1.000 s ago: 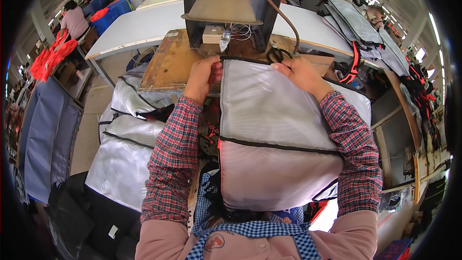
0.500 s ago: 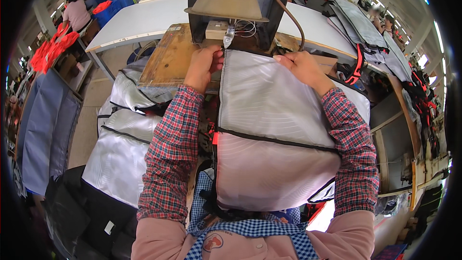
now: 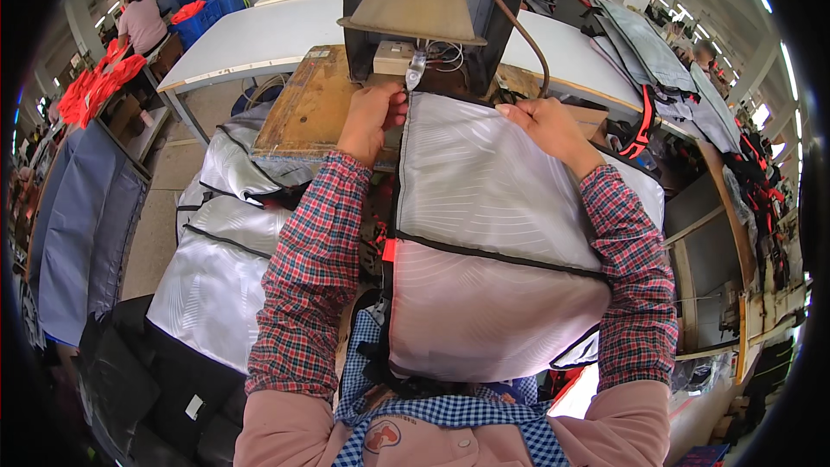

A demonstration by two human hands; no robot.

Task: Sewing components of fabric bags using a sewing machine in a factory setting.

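Here my left hand (image 3: 370,117) is closed around the upper left corner of the silver-grey fabric panel (image 3: 484,251), fingers curled over its black-bound edge just below the needle area of the sewing machine (image 3: 415,0). My right hand (image 3: 549,125) lies flatter, fingers pressed down on the panel's upper right edge and pinching it lightly. The panel fills the centre of the frame, spread from the machine down toward my lap, with a black strip crossing it at mid-height and a small red tag at its left edge.

The wooden desk (image 3: 298,108) shows bare at upper centre left, beside my left hand. The machine's beige head stands right above both hands and hides the needle itself; a dark cable curves from it toward my right hand. Left of my left sleeve, a stack of similar silver panels (image 3: 216,251) with black trim hangs below the desk edge, and dark blue-grey fabric pieces (image 3: 78,225) lie at the far left. A white table (image 3: 259,35) sits at upper left, with red fabric (image 3: 99,82) and a seated person (image 3: 143,22) beyond it. At upper right, grey pieces with red-and-black straps (image 3: 644,125) are piled just past my right hand.

At lower left, a dark piece carries a small white rectangular label (image 3: 194,406). A round badge (image 3: 380,435) sits on my checked apron at the bottom. The lower edge of the panel is hidden against my body, and the frame's corners are black.
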